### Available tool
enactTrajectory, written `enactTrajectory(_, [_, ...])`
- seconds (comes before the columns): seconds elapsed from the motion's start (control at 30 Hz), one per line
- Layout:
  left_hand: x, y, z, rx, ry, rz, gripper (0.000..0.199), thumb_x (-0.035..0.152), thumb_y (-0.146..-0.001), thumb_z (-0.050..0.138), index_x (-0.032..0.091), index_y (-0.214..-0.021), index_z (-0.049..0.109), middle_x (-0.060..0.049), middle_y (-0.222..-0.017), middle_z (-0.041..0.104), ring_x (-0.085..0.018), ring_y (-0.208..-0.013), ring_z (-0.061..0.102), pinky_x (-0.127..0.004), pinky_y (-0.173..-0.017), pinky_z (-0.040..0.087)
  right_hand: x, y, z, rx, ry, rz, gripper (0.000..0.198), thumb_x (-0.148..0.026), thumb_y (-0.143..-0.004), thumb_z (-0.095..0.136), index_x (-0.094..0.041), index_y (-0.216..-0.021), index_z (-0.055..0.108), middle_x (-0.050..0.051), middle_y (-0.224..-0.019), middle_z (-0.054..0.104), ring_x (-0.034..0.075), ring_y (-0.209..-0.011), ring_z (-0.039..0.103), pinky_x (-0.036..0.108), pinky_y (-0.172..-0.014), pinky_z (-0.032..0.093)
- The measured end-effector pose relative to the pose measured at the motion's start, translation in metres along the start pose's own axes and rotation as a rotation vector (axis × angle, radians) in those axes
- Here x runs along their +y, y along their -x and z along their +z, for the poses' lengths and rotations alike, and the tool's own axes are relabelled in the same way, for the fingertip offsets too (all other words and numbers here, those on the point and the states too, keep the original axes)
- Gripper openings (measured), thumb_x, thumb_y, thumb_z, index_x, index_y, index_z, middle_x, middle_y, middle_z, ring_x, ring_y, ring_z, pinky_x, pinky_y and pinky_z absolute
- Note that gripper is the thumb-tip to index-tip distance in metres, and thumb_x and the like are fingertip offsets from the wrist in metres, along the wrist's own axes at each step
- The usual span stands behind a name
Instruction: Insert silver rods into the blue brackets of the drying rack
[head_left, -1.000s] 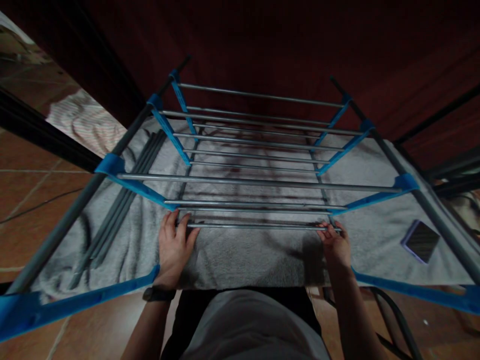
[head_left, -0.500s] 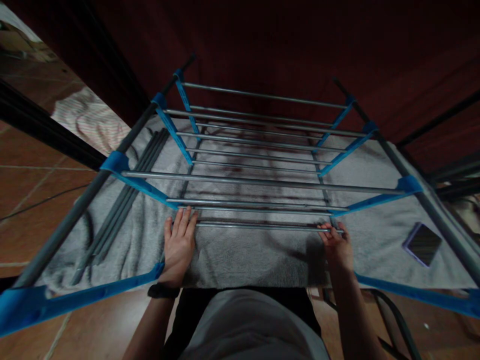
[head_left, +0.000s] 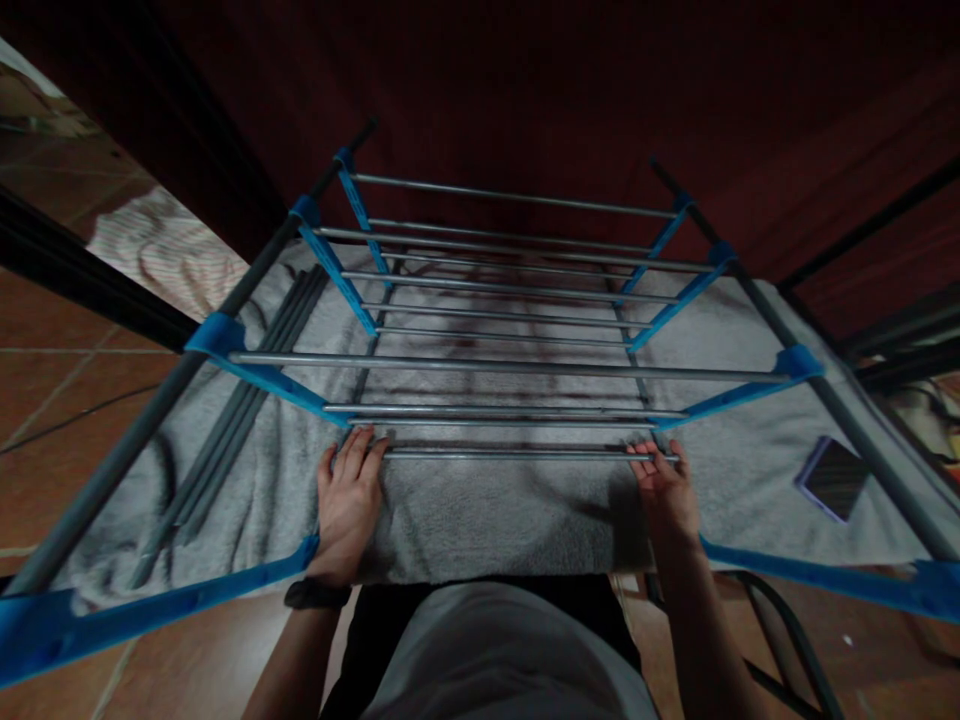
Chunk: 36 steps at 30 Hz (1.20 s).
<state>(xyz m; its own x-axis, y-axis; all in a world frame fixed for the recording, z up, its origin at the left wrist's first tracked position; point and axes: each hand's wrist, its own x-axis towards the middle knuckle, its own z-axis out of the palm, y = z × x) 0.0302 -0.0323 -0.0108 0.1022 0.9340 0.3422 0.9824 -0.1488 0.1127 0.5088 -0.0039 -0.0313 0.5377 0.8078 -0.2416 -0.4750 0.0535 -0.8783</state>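
Note:
A thin grey metal rod (head_left: 510, 455) lies level across the near part of a rack frame, low over the cloth. My left hand (head_left: 349, 500) holds its left end, fingers laid over it and the thumb side hidden. At the opposite end my right hand (head_left: 666, 490) grips the rod between thumb and fingers. Around both hands stands the rack, with grey tube posts (head_left: 120, 460), blue plastic side brackets (head_left: 281, 393) and several fitted crossbars (head_left: 510, 368). The nearest blue brackets, left (head_left: 180, 597) and right (head_left: 817, 580), flank my forearms.
Several loose grey tubes (head_left: 232, 425) lie on the grey blanket (head_left: 510, 520) at left. A phone (head_left: 832, 480) rests on the blanket at right. Behind the rack rises a dark red surface (head_left: 510, 90). A striped cloth (head_left: 169, 245) lies on the tiled floor (head_left: 45, 400).
The view has shifted slightly, so the rack appears a little further left. Both hands keep hold of the rod, which stays nearly in the same place.

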Motion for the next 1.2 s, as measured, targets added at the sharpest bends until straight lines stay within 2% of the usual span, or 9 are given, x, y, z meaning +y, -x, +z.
enactTrajectory(0.13, [-0.008, -0.001, 0.001, 0.039, 0.051, -0.017, 0.046, 0.014, -0.094, 0.045, 0.020, -0.138, 0.055, -0.017, -0.143, 0.059, -0.030, -0.132, 0.055, -0.051, -0.117, 0.032, 0.002, 0.000, 0.010, 0.023, -0.070, 0.007, 0.055, -0.020, -0.073, 0.081, -0.032, -0.118, 0.052, -0.005, -0.096, 0.072, 0.012, -0.088, 0.072, 0.037, -0.092, 0.061])
enactTrajectory(0.23, [-0.012, -0.001, 0.004, 0.098, 0.080, -0.087, 0.037, 0.022, -0.096, 0.047, 0.021, -0.131, 0.061, -0.014, -0.136, 0.064, -0.030, -0.127, 0.058, -0.050, -0.112, 0.039, 0.001, -0.001, 0.018, 0.032, -0.099, 0.018, 0.058, -0.020, -0.073, 0.082, -0.031, -0.121, 0.051, -0.005, -0.094, 0.072, 0.012, -0.087, 0.072, 0.036, -0.091, 0.060])
enactTrajectory(0.43, [-0.015, -0.004, 0.007, 0.114, 0.209, -0.219, 0.031, 0.034, -0.096, 0.050, 0.023, -0.119, 0.067, -0.012, -0.131, 0.066, -0.032, -0.124, 0.059, -0.053, -0.109, 0.045, -0.008, -0.002, 0.023, 0.015, -0.111, 0.013, 0.053, -0.023, -0.075, 0.077, -0.031, -0.122, 0.053, -0.003, -0.095, 0.074, 0.014, -0.089, 0.073, 0.035, -0.087, 0.060])
enactTrajectory(0.6, [-0.014, -0.005, 0.007, 0.164, 0.270, -0.247, 0.032, 0.039, -0.094, 0.053, 0.021, -0.116, 0.069, -0.012, -0.131, 0.065, -0.031, -0.123, 0.060, -0.052, -0.110, 0.047, -0.018, -0.002, 0.031, 0.012, -0.123, -0.015, 0.047, -0.026, -0.078, 0.075, -0.032, -0.120, 0.054, -0.001, -0.099, 0.075, 0.015, -0.088, 0.073, 0.036, -0.085, 0.059])
enactTrajectory(0.83, [-0.007, -0.007, -0.001, 0.166, 0.263, -0.330, 0.031, 0.040, -0.094, 0.053, 0.019, -0.111, 0.069, -0.012, -0.129, 0.066, -0.033, -0.125, 0.060, -0.054, -0.110, 0.048, -0.032, -0.002, 0.047, -0.012, -0.125, -0.056, 0.038, -0.029, -0.077, 0.081, -0.029, -0.106, 0.056, -0.002, -0.093, 0.075, 0.013, -0.082, 0.073, 0.026, -0.075, 0.058])
enactTrajectory(1.2, [-0.012, -0.002, 0.004, 0.216, 0.286, -0.308, 0.026, 0.040, -0.092, 0.055, 0.032, -0.114, 0.068, -0.003, -0.126, 0.066, -0.031, -0.124, 0.061, -0.053, -0.112, 0.048, -0.041, -0.006, 0.061, -0.021, -0.155, -0.062, 0.033, -0.028, -0.076, 0.084, -0.028, -0.098, 0.060, -0.005, -0.087, 0.072, 0.010, -0.080, 0.071, 0.020, -0.071, 0.057])
